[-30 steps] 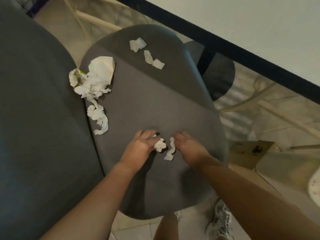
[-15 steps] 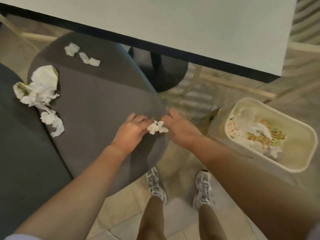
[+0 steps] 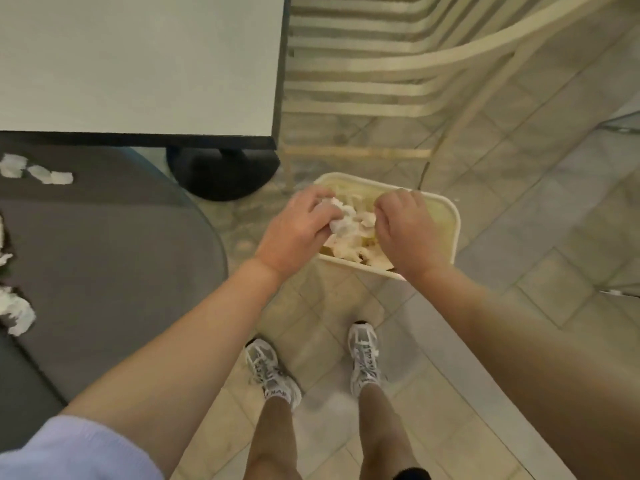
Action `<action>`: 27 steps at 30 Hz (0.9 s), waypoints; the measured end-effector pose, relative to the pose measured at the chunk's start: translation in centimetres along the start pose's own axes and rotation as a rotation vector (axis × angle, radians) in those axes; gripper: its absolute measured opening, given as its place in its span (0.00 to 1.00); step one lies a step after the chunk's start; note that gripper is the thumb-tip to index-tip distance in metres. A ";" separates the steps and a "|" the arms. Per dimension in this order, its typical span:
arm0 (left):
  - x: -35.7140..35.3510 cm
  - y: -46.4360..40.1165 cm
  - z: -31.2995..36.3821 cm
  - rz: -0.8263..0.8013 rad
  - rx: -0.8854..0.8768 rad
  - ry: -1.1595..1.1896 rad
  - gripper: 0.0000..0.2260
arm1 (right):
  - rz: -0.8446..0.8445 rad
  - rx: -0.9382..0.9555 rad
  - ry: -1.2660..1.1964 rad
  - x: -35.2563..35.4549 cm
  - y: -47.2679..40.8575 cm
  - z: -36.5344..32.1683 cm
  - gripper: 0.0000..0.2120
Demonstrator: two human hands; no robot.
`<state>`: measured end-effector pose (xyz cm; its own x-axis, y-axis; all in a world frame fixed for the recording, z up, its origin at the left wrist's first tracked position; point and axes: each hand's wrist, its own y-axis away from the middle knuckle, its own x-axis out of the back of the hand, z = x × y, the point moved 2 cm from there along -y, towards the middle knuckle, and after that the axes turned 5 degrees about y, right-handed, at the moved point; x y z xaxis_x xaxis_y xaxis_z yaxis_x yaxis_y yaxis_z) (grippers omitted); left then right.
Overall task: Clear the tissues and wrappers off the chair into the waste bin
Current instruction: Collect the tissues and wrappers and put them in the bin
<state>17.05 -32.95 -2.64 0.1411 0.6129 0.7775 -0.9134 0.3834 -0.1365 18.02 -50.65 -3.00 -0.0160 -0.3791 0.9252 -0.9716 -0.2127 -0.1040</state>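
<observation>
Left hand: our left hand (image 3: 297, 233) is over the near-left part of the waste bin (image 3: 450, 233), fingers curled round a crumpled tissue wad (image 3: 341, 220), so it's holding that.

Right hand: our right hand (image 3: 405, 230) hangs over the bin's near edge with fingers curled down. We honestly can't tell if there's anything pinched in it, since the fingertips are hidden from here.

Waste bin: cream plastic, rectangular, sitting on the tiled floor (image 3: 519, 271) just ahead of our feet. It's got a pile of white tissue and some yellowish scraps inside already.

Chair: the grey padded chair (image 3: 114, 258) is off to our left, well apart from the bin.

Leftover tissues: three small white scraps (image 3: 36, 172) lie near the far side of the seat, and a bigger bunch of crumpled tissue (image 3: 15, 311) sits at the left edge of view, partly cut off. So there's more on the chair yet to clear.

Counter: the white counter (image 3: 138, 64) with a dark edge is up top left, and its black round base (image 3: 225, 174) stands on the floor between chair and bin.

Other stuff: a cream slatted chair (image 3: 363, 81) is behind the bin. Our white sneakers (image 3: 363, 355) are planted on the tiles, and a pale sleeve (image 3: 69, 452) shows at the bottom left.
</observation>
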 end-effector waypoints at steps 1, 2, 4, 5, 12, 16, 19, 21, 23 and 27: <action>-0.7 -1.0 0.7 0.003 0.006 0.028 0.07 | -0.020 -0.017 0.023 -0.1 0.2 1.4 0.03; -1.6 -2.0 1.4 -0.007 0.006 0.053 0.08 | -0.053 -0.050 0.041 -0.2 0.5 2.8 0.06; -3.9 -3.5 1.9 -0.110 0.055 0.101 0.12 | -0.136 -0.118 0.058 -0.4 1.3 4.8 0.13; -5.1 -4.0 1.9 -0.205 0.099 0.094 0.16 | -0.139 -0.133 0.052 -0.3 1.6 5.4 0.15; -7.1 -3.6 0.9 -0.375 0.194 0.029 0.18 | -0.033 -0.098 -0.007 0.4 1.7 6.3 0.12; -4.3 -2.2 0.4 -0.168 0.236 0.045 0.17 | 0.054 0.044 0.020 0.5 0.2 4.0 0.17; -1.9 -0.3 -0.7 -0.065 0.272 0.048 0.14 | 0.025 0.146 0.008 0.0 -0.8 1.0 0.16; 0.0 1.4 -1.4 -0.017 0.298 0.044 0.13 | -0.021 0.200 -0.002 -0.8 -1.6 -1.7 0.16; 2.0 3.3 -2.3 0.026 0.308 0.016 0.13 | -0.087 0.248 -0.003 -1.6 -2.4 -4.8 0.16; 5.7 7.7 -6.0 0.069 0.402 -0.058 0.13 | -0.204 0.337 0.046 -3.4 -3.9 -11.2 0.13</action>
<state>13.10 -22.31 -2.94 0.0629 0.5830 0.8100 -0.9980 0.0353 0.0520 19.19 -38.42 -1.70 0.1512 -0.2594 0.9539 -0.8240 -0.5662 -0.0233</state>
